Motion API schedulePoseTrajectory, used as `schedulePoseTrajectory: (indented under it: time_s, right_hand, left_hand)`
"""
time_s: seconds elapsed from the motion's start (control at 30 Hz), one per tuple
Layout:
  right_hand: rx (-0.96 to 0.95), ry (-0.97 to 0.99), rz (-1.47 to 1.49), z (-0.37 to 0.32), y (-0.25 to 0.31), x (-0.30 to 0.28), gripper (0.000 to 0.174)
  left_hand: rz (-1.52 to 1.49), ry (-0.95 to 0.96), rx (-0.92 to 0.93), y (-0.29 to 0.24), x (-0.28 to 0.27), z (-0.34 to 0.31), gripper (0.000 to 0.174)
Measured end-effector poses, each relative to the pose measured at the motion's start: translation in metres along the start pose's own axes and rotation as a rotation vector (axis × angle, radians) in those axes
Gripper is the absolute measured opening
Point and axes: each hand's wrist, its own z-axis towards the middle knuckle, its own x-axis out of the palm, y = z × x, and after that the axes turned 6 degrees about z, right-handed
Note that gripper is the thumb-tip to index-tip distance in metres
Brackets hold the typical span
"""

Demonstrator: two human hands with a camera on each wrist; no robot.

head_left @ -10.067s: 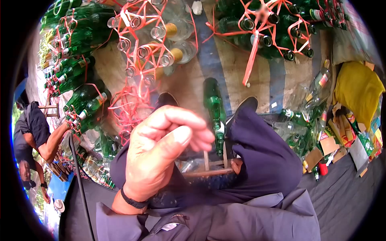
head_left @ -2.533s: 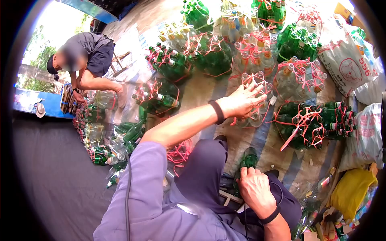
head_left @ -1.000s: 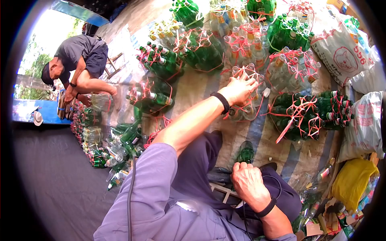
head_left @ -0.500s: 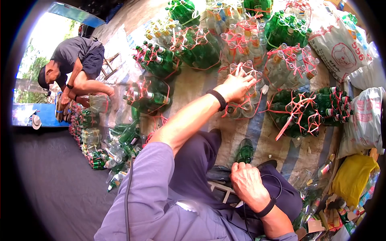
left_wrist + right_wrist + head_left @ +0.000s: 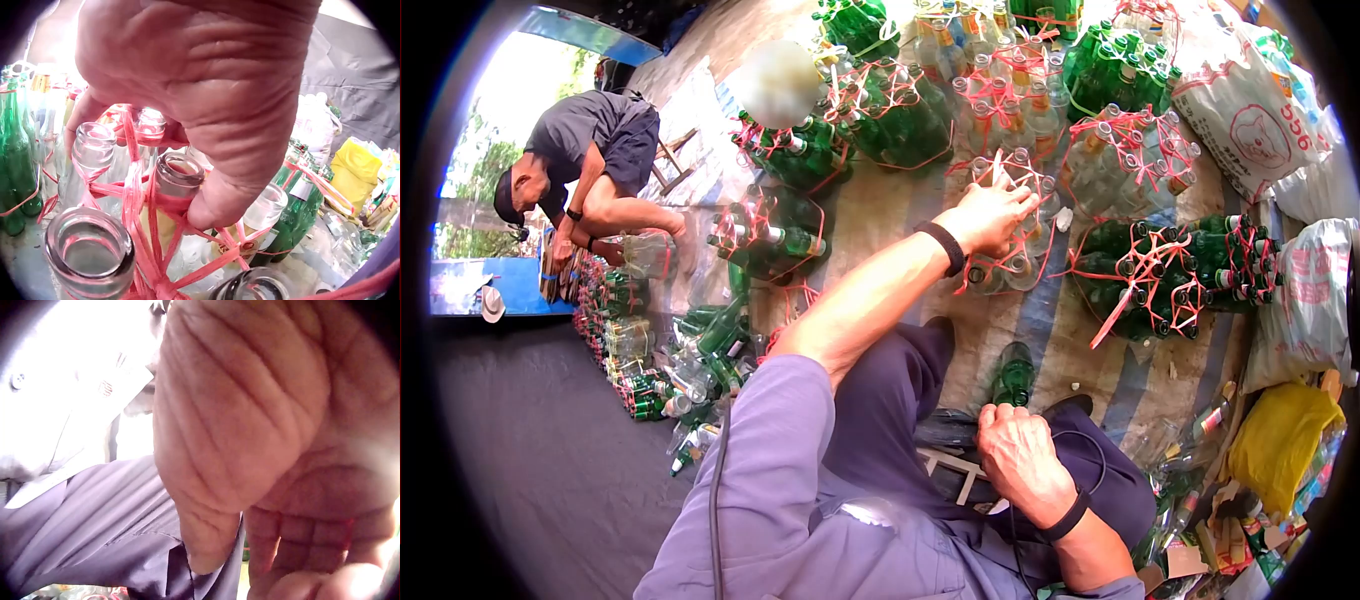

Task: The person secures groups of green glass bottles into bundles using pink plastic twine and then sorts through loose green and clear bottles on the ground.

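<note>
My left hand (image 5: pixel 988 218) reaches over a bundle of clear bottles (image 5: pixel 1020 268) bound with pink strings. In the left wrist view, this hand (image 5: pixel 194 87) has its thumb against a clear bottle neck (image 5: pixel 179 172), and its fingers reach down behind the necks among the pink strings (image 5: pixel 134 187). My right hand (image 5: pixel 1025 458) hangs above my lap, beside a green bottle (image 5: pixel 1012 375) on the floor. The right wrist view shows the right hand (image 5: pixel 250 419) with loosely bent fingers and nothing visible in the palm.
Bundled green bottles (image 5: pixel 1135 285) lie to the right, near white sacks (image 5: pixel 1305 300) and a yellow bag (image 5: pixel 1285 445). More bundles stand farther back. Loose bottles (image 5: pixel 720 335) are heaped at the left, where another person (image 5: pixel 595 150) bends over. A dark cable crosses my left sleeve.
Since the earliest frame, my left hand has come to the clear bundle and the right hand to the green bottle. Over the last half second, both hands have hardly moved.
</note>
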Motion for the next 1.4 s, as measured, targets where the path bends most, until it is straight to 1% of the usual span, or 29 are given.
schedulePoseTrajectory:
  time_s: [0.07,0.17,0.23,0.3,0.33,0.43,0.5,0.53,0.57,0.63,0.7,0.77,0.83,0.87,0.9,0.97,1.0,1.03,1.07,1.1,1.13,1.17,1.23,1.27,1.3,1.37,1.4]
  right_hand:
    - [-0.042,-0.096,-0.075,0.004,-0.003,0.007,0.012]
    - [-0.030,-0.067,0.094,0.009,-0.008,0.013,0.013]
    - [-0.015,-0.056,0.166,0.013,-0.012,0.012,0.013]
    - [-0.003,-0.078,0.185,0.017,-0.014,0.011,0.011]
    - [0.009,-0.051,0.166,0.019,-0.016,0.013,0.011]
    - [0.057,-0.026,0.196,0.022,-0.017,0.006,0.022]
    - [0.054,-0.030,0.188,0.025,-0.020,0.011,0.026]
    - [0.061,-0.018,0.178,0.027,-0.021,0.012,0.027]
    - [0.075,-0.005,0.161,0.028,-0.023,0.016,0.027]
    - [0.058,-0.009,0.138,0.031,-0.025,0.014,0.028]
    - [0.060,-0.001,0.144,0.035,-0.027,0.015,0.029]
    - [0.063,0.006,0.176,0.038,-0.030,0.016,0.030]
    - [0.049,0.013,0.180,0.041,-0.033,0.015,0.029]
    - [0.063,0.015,0.173,0.043,-0.035,0.016,0.028]
    - [0.074,0.018,0.165,0.044,-0.037,0.017,0.027]
    - [0.046,-0.018,0.159,0.046,-0.041,0.019,0.027]
    - [0.058,-0.026,0.166,0.047,-0.046,0.025,0.027]
    - [0.069,-0.036,0.175,0.051,-0.051,0.028,0.028]
    - [-0.035,0.040,0.249,0.052,-0.058,0.022,0.027]
    - [-0.283,-0.410,0.156,0.055,-0.078,0.065,0.031]
    - [-0.117,-0.146,0.224,0.049,-0.079,0.056,0.032]
    - [-0.044,-0.051,0.215,0.051,-0.076,0.050,0.033]
    - [0.030,0.043,0.183,0.056,-0.078,0.050,0.035]
    - [0.068,0.089,0.172,0.061,-0.079,0.052,0.036]
    - [0.095,0.135,0.162,0.064,-0.079,0.053,0.037]
    - [0.145,0.208,0.140,0.070,-0.083,0.056,0.039]
    - [0.177,0.239,0.132,0.072,-0.087,0.058,0.040]
  left_hand:
    - [0.023,-0.025,0.004,0.000,0.004,-0.003,0.071]
    - [0.059,-0.048,0.001,-0.001,0.007,-0.003,0.072]
    - [0.047,-0.058,-0.049,-0.006,0.007,-0.005,0.073]
    - [0.070,-0.098,-0.066,-0.009,0.004,-0.009,0.075]
    - [0.073,-0.142,-0.065,-0.009,0.009,-0.010,0.076]
    - [0.000,-0.205,-0.106,-0.010,0.024,-0.011,0.078]
    - [-0.030,-0.070,-0.117,-0.011,0.019,-0.010,0.081]
    - [-0.023,-0.084,-0.108,-0.011,0.028,-0.008,0.083]
    - [-0.019,-0.057,-0.129,-0.013,0.026,-0.008,0.082]
    - [0.030,-0.096,-0.146,-0.017,0.029,-0.007,0.080]
    - [0.084,-0.069,-0.137,-0.017,0.021,-0.007,0.076]
    - [0.087,-0.049,-0.145,-0.019,0.006,-0.008,0.057]
    - [0.157,-0.122,-0.163,-0.026,-0.007,-0.002,0.047]
    - [0.117,-0.204,-0.186,-0.035,-0.015,0.000,0.041]
    - [-0.162,-0.119,-0.194,-0.043,-0.039,0.001,0.034]
    - [-0.572,-0.162,-0.197,-0.069,-0.069,0.007,0.021]
    - [-0.659,-0.314,-0.163,-0.090,-0.087,0.007,0.020]
    - [-0.672,-0.262,-0.150,-0.112,-0.101,0.009,0.017]
    - [-0.703,-0.389,-0.084,-0.136,-0.109,0.009,0.016]
    - [-0.736,-0.515,-0.013,-0.158,-0.113,0.008,0.016]
    - [-0.753,-0.581,0.017,-0.174,-0.119,0.002,0.016]
    - [-0.771,-0.647,0.047,-0.187,-0.121,-0.006,0.016]
    - [-0.767,-0.584,0.094,-0.215,-0.094,0.002,0.024]
    - [-0.825,-0.497,0.114,-0.218,-0.086,-0.002,0.024]
    - [-0.811,-0.407,0.092,-0.221,-0.082,-0.007,0.024]
    - [-0.790,-0.496,0.102,-0.226,-0.077,-0.012,0.022]
    - [-0.786,-0.498,0.104,-0.217,-0.088,-0.021,0.022]
